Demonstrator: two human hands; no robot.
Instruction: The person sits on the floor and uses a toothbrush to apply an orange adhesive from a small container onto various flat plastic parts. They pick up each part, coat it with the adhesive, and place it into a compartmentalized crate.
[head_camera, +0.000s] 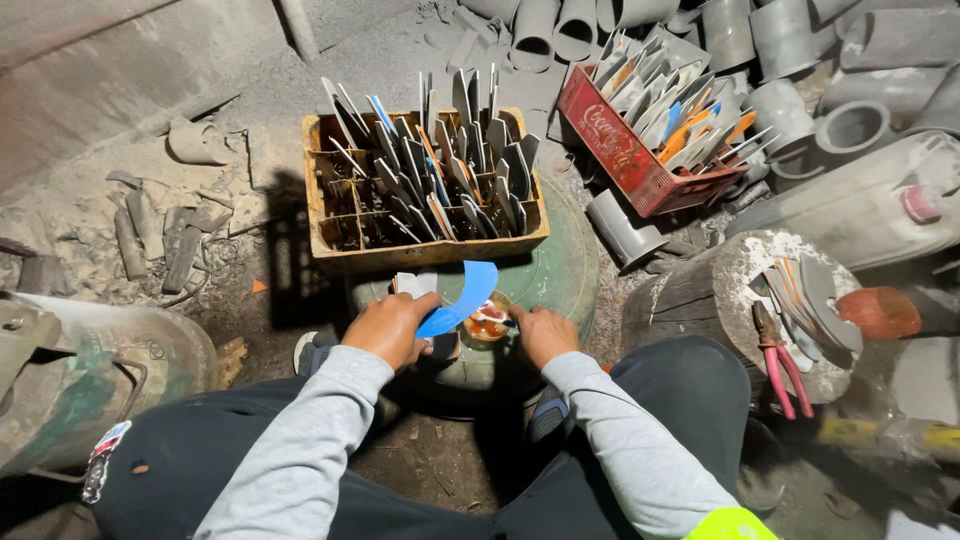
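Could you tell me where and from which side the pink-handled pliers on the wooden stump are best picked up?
Grip the pink-handled pliers by the two handles, coming from above at the near edge of the stump. The handles hang clear over that edge, whereas the head lies close beside a pile of grey strips.

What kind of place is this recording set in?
Probably a dusty, informal plastics workshop: cut grey pipe sections, a wooden crate of curved plastic strips, and red-handled pliers on a log stump.
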